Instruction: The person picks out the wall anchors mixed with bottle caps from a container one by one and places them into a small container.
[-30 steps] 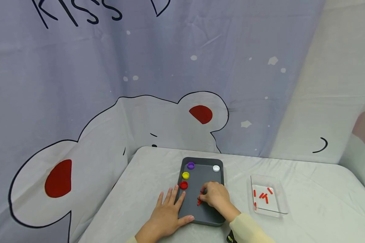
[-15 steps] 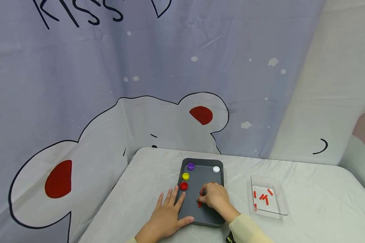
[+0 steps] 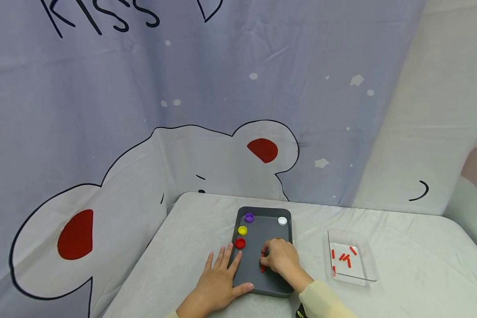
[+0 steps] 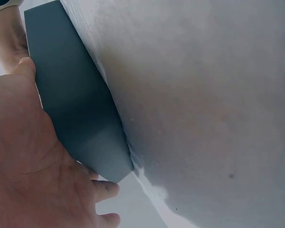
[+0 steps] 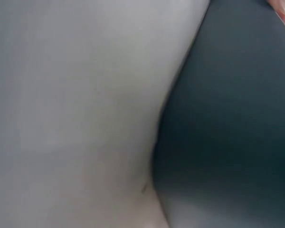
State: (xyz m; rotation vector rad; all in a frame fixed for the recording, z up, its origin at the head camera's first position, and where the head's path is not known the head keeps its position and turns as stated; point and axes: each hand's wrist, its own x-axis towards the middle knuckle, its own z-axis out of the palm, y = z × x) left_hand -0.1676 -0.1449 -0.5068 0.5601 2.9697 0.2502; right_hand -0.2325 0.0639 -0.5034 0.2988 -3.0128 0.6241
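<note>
A dark grey tray (image 3: pixel 258 285) lies on the white-covered table. My left hand (image 3: pixel 218 285) rests on its near left rim with straight, spread fingers; the left wrist view shows the palm (image 4: pixel 33 156) against the tray's side. Over the middle of the tray, my right hand (image 3: pixel 282 257) pinches a small red stick (image 3: pixel 263 268) between thumb and fingers, close above the tray floor. The hand partly hides the stick. Along the left side of the tray sit a purple cap (image 3: pixel 249 217), a yellow cap (image 3: pixel 242 230) and a red cap (image 3: pixel 240 243).
In the tray's far right corner is a white cap (image 3: pixel 282 221). A clear plastic box (image 3: pixel 363 279) with several red sticks (image 3: pixel 349 263) stands right of the tray. Behind the table hangs a printed curtain (image 3: pixel 222 79). Tablecloth and the tray's outer side (image 5: pixel 228 118) fill the right wrist view.
The right hand's fingertips and the red stick have shifted slightly, the stick now standing straighter and a little to the right. The left hand has stayed in place.
</note>
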